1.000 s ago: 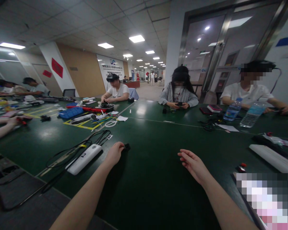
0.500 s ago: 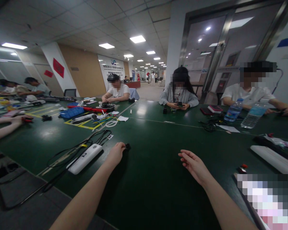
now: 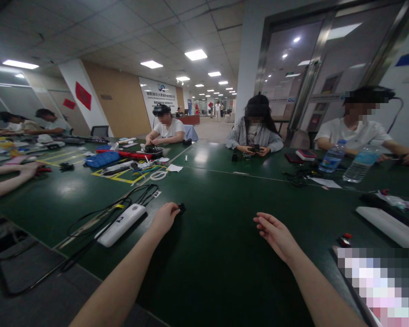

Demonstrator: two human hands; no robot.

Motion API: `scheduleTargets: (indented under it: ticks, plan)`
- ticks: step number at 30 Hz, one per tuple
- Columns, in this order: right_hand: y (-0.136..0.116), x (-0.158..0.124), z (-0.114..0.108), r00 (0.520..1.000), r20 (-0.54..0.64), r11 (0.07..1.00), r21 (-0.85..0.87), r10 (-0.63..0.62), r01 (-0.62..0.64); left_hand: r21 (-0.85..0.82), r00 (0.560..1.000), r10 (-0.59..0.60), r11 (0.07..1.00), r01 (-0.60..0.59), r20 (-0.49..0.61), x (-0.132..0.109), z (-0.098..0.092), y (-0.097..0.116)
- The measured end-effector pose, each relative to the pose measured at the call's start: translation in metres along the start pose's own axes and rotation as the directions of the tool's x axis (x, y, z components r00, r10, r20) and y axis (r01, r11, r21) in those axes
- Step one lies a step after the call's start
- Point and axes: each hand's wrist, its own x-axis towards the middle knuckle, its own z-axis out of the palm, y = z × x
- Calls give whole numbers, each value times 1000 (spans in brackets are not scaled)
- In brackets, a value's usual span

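My left hand [image 3: 165,216] rests low over the green table [image 3: 211,268], thumb and fingers closed on a small black object [image 3: 182,207]. Most of that object is hidden behind the fingertips, so its kind does not show. Some way to the right, my right hand [image 3: 274,230] hovers palm inward with nothing in it, its fingers loosely bent and the thumb side up. A white power bank-like box marked 2 [image 3: 122,225], with black cables [image 3: 129,200] beside it, lies left of my left hand.
Two water bottles [image 3: 361,164] stand at the far right, and a long white case [image 3: 388,225] lies nearer. A blue basket [image 3: 102,159], wires and tools lie at the left back. Several people sit around the table; another person's hand [image 3: 29,170] reaches in from the left.
Both my hands have kept their place and grip. At the left edge, the other person's hand has shifted slightly around a small dark red thing.
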Motion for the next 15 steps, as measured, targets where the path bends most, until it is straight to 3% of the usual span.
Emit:
scheduleTargets:
  ticks: [7, 15]
  plan:
    - [-5, -5, 1, 1000, -3, 1000, -4, 5, -5, -5, 1000, 9, 1000, -9, 16, 1, -3, 0]
    - [-7, -7, 3, 1000, -18, 1000, -6, 10, -10, 105, 997, 17, 994, -9, -72, -2, 3, -5]
